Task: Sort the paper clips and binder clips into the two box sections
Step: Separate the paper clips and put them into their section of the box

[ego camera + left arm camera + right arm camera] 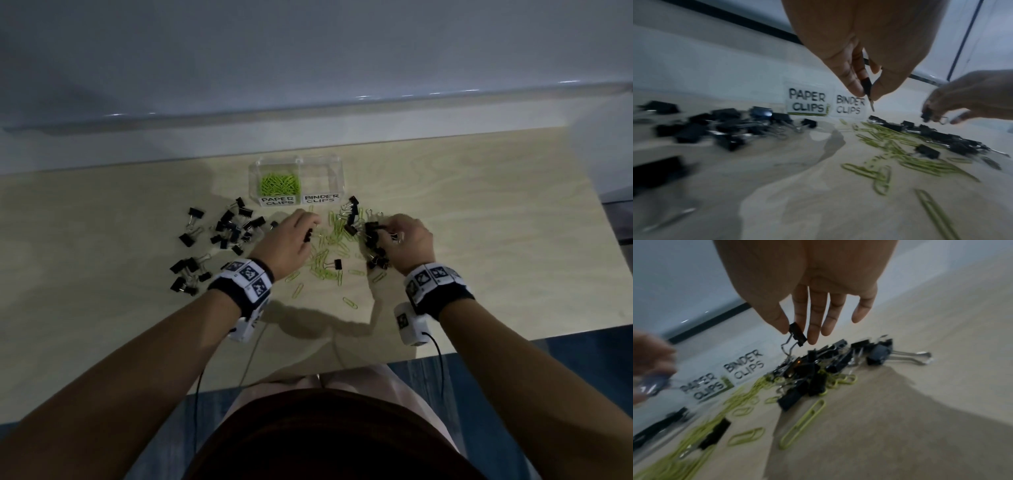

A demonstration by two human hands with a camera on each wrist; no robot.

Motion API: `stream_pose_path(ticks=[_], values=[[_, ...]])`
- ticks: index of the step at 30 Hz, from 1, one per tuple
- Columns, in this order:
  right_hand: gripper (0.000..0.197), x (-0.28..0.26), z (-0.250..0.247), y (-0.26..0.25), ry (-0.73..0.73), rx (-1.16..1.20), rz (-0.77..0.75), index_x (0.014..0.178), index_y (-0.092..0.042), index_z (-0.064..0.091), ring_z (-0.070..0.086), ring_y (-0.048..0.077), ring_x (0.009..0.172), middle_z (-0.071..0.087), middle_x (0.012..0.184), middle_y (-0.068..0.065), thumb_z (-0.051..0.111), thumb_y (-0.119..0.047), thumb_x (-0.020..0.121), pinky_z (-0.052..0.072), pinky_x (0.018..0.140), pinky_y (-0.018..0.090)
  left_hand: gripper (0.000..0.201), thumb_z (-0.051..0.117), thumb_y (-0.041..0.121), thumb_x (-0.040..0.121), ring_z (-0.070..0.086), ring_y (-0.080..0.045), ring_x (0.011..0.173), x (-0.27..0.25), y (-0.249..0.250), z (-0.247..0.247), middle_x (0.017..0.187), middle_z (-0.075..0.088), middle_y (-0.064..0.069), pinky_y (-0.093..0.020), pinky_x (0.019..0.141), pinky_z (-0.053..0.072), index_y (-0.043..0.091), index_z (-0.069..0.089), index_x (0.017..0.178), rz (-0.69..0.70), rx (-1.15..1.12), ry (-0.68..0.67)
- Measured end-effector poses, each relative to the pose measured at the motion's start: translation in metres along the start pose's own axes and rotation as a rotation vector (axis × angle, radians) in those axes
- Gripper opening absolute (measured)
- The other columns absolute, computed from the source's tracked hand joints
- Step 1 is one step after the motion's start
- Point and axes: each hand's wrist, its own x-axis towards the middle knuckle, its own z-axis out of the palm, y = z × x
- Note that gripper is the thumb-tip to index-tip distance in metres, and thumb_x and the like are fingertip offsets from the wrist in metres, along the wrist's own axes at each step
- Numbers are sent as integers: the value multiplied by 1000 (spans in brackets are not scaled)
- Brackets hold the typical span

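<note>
A clear two-section box (298,164) stands at the table's far middle, labelled PAPER CLIPS and BINDER CLIPS. Green paper clips (280,182) lie in its left section; the right section looks bare. My left hand (291,240) pinches a black binder clip (867,87) between thumb and finger, above loose green paper clips (329,240). My right hand (407,240) pinches another black binder clip (797,334) by thumb and forefinger, just over a heap of binder clips (373,243); its other fingers hang straight.
A larger scatter of black binder clips (222,233) lies left of my left hand, with more (186,274) nearer the front. Single green clips (349,303) lie toward the table's front edge. A wall ledge (308,109) runs behind the box.
</note>
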Motion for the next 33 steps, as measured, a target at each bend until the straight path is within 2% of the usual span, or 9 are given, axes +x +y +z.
stream_pose_path(ticks=[3,7,11,14,16,19,24,29,33], values=[[25,-2,-6,8,9,-71,60,97,-18,62,57,29,97,65,98,4,55,-33,78,45,85,47,38,58,7,86,55,-13,95,-13,-26,-12,123,50,-7,-23,80,45,12,47,122,-103,-58,92],[29,-18,6,0,-21,-298,-188,105,-20,61,50,26,100,57,109,3,60,-28,78,38,85,44,41,60,6,85,56,-15,92,-34,-62,-11,117,53,-7,-33,82,52,12,45,122,-259,-170,172],[34,-38,22,-33,-235,-425,-430,107,-21,62,52,29,100,59,110,4,46,-31,80,37,85,49,41,60,0,81,56,-16,94,-48,-74,-4,108,59,-8,-31,84,51,9,48,119,-297,-228,253],[35,-40,28,-44,-407,-491,-379,121,-24,55,43,26,114,51,126,0,50,-30,86,31,95,52,41,61,1,78,54,-22,102,-54,-77,1,108,60,-6,-39,89,49,12,51,116,-287,-123,254],[32,-38,32,-43,-388,-487,-351,117,-21,58,43,25,114,51,124,0,54,-30,86,31,95,50,41,61,5,79,49,-24,108,-57,-75,1,113,55,-8,-38,92,46,13,50,117,-304,-74,240],[25,-35,36,-39,-337,-483,-358,105,-14,61,48,27,106,57,112,3,58,-24,83,33,88,47,41,63,10,81,49,-17,106,-60,-60,5,118,51,-5,-29,91,44,13,50,120,-292,-102,191],[1,-31,27,-19,-178,-289,-342,77,-13,62,58,26,81,63,81,1,63,-13,76,32,80,40,47,68,21,82,47,-8,95,-61,-31,28,121,47,1,-29,89,47,17,49,125,-222,-139,-111],[3,-22,4,9,-9,-227,-59,83,-19,64,57,24,86,65,86,0,61,-18,82,34,80,38,38,62,13,86,50,-10,92,-35,-13,38,118,52,-3,-25,88,47,13,52,123,-224,-161,15],[11,-18,4,3,0,-278,-151,92,-13,66,56,29,90,64,96,6,61,-17,83,40,81,42,38,54,11,90,43,-23,118,1,-11,28,129,48,-8,-35,100,39,10,50,128,-151,22,67]])
